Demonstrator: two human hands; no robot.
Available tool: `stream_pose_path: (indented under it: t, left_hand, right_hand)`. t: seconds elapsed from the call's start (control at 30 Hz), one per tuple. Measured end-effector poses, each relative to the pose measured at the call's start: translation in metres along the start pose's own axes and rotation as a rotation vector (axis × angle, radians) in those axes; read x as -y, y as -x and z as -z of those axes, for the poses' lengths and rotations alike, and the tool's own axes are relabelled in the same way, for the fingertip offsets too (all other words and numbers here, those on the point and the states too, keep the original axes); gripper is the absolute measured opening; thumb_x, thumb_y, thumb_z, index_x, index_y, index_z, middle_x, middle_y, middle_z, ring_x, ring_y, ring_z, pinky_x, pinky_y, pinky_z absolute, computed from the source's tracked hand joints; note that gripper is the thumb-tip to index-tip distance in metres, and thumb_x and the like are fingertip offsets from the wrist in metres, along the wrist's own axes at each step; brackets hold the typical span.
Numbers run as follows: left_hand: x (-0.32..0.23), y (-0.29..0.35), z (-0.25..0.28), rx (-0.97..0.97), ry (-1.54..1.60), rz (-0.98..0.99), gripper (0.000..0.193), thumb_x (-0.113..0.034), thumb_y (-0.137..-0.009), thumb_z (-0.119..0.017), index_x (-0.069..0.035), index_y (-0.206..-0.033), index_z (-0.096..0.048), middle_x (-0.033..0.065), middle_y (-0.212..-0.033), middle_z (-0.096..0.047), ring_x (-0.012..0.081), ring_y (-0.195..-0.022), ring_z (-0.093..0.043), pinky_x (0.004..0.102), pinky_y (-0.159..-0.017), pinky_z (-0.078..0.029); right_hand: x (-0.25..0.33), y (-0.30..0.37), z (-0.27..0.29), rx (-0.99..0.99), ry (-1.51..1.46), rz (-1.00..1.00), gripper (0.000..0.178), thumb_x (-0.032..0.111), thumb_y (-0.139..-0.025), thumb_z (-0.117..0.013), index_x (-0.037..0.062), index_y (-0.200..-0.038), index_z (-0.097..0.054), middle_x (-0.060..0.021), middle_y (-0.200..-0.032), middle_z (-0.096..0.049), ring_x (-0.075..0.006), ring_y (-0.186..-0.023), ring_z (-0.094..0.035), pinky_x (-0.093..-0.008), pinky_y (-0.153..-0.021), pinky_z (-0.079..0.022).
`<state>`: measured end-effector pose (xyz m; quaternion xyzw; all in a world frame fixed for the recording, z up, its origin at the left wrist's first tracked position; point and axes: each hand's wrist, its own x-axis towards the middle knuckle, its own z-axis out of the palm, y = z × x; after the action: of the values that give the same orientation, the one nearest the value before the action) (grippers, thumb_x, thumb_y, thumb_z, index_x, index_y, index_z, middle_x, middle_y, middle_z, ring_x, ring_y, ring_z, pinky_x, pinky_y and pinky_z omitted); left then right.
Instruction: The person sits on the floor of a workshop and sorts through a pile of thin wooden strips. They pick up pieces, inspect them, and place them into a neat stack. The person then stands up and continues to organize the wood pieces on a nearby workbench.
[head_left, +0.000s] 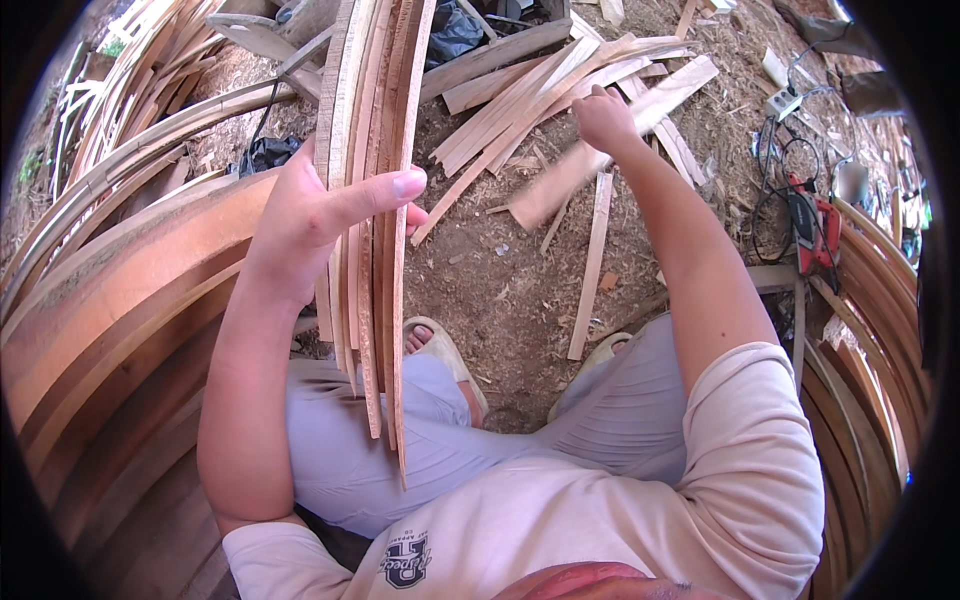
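While curved, brown wooden boards (pixel 140 250) stand ranked along the left edge, the person's left hand (pixel 310 215) is just beside them, its fingers closed around a long bundle of thin, pale-brown wooden slats (pixel 367 280), the thumb laid across the front and the other fingers mostly hidden behind. This bundle is held clear of the ground, running away from the body, its uneven near ends above the grey trousers (pixel 340 430). To its right, on brown earth strewn with shavings (pixel 470 260), lies a loose heap of long, pale wooden slats (pixel 505 115). By that heap is the right hand (pixel 607 120), curled at a broad, pale, blurred wooden slat (pixel 552 190) that slants beneath it; whether those fingers grip or merely touch it does not show. Farther right, a red-and-black power tool (pixel 815 230) lies below a white power strip (pixel 783 104).

For good handling, I judge, the left thumb should press firmly so the pieces lie parallel, their ends evened up; the right hand would do best to take a slat near its middle, clear of splintery edges.

As for writing, a dark printed emblem (pixel 405 562) with lettering marks the pale beige shirt (pixel 620 500); any marks on the tool are too small to read
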<state>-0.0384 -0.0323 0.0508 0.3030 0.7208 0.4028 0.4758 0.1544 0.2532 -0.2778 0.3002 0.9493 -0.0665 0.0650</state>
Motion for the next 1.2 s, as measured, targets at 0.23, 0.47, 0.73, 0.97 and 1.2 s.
stream_pose_path:
  t: [0.23, 0.47, 0.73, 0.97, 1.2]
  left_hand:
    - [-0.004, -0.005, -0.006, -0.014, 0.02, 0.042, 0.071, -0.031, -0.076, -0.083, 0.007, -0.128, -0.052, 0.0157, -0.102, -0.067, 0.0201, -0.083, -0.072, 0.0316, -0.081, -0.057]
    - [-0.005, -0.005, -0.008, -0.017, 0.049, 0.067, 0.077, -0.028, -0.076, -0.085, 0.008, -0.132, -0.047, 0.016, -0.103, -0.066, 0.0205, -0.082, -0.072, 0.0314, -0.079, -0.057]
    - [-0.002, -0.003, -0.011, -0.022, -0.038, 0.066, 0.078, -0.04, -0.076, -0.079, 0.006, -0.132, -0.051, 0.0178, -0.106, -0.067, 0.0197, -0.084, -0.07, 0.0332, -0.079, -0.058]
    - [-0.002, 0.002, -0.01, -0.006, -0.048, 0.036, 0.078, -0.039, -0.077, -0.079, 0.006, -0.133, -0.049, 0.0173, -0.106, -0.067, 0.0187, -0.084, -0.07, 0.0323, -0.079, -0.059]
    - [-0.002, 0.008, -0.011, -0.043, -0.003, 0.035, 0.07, -0.032, -0.077, -0.082, 0.005, -0.128, -0.052, 0.0141, -0.102, -0.067, 0.0182, -0.084, -0.071, 0.0305, -0.078, -0.058]
  right_hand:
    - [0.008, -0.038, -0.042, -0.02, -0.433, -0.573, 0.026, 0.019, -0.092, -0.058, 0.0031, -0.108, -0.072, -0.0169, -0.098, -0.073, -0.0341, -0.095, -0.069, -0.0467, -0.087, -0.053]
    - [0.033, -0.058, -0.034, -0.126, -1.667, -0.986, 0.023, 0.024, -0.097, -0.06, 0.0028, -0.101, -0.067, -0.0093, -0.085, -0.065, -0.0193, -0.07, -0.068, -0.0335, -0.049, -0.043]
    - [0.037, -0.057, -0.012, -0.147, -1.786, -0.879, 0.027, 0.009, -0.098, -0.058, 0.0004, -0.124, -0.054, -0.0091, -0.086, -0.066, -0.0179, -0.072, -0.071, -0.0311, -0.057, -0.054]
    - [0.032, -0.046, -0.008, -0.083, -0.942, -0.482, 0.053, 0.014, -0.094, -0.058, 0.02, -0.146, -0.053, -0.0194, -0.105, -0.073, -0.0251, -0.094, -0.074, -0.0369, -0.077, -0.059]
    - [0.023, -0.039, -0.009, -0.109, -0.756, -0.566, 0.036, 0.035, -0.091, -0.068, 0.009, -0.116, -0.07, -0.0184, -0.106, -0.074, -0.0348, -0.108, -0.068, -0.0427, -0.095, -0.052]
